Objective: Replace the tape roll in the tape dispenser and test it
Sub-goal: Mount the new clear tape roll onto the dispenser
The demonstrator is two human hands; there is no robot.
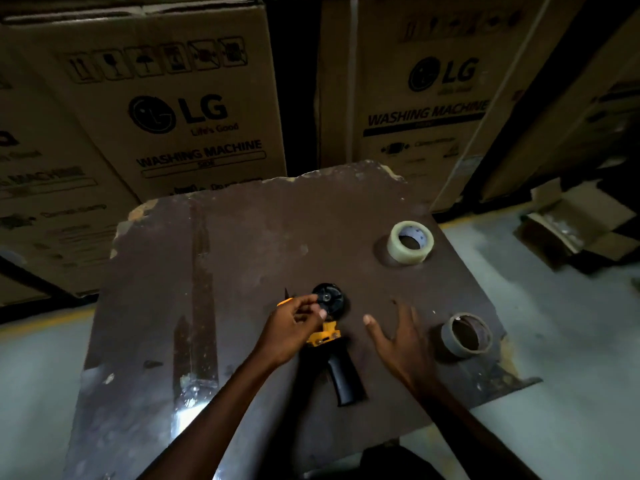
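Tape dispenser (330, 344) is lying flat on the bench (242, 244) right now, handle pointing back at the person, and its black hub (328, 299) is sitting bare with no roll on it. Left hand (294, 327) is curling over the front end, fingers pinching at the frame beside the hub. Right hand (398, 337) is hovering spread, holding nothing. Looks like the old core (467, 335) is already off, sitting near the right edge. So I'm guessing the next move is reaching for the fresh clear roll (411, 241) further back and seating it on the hub.
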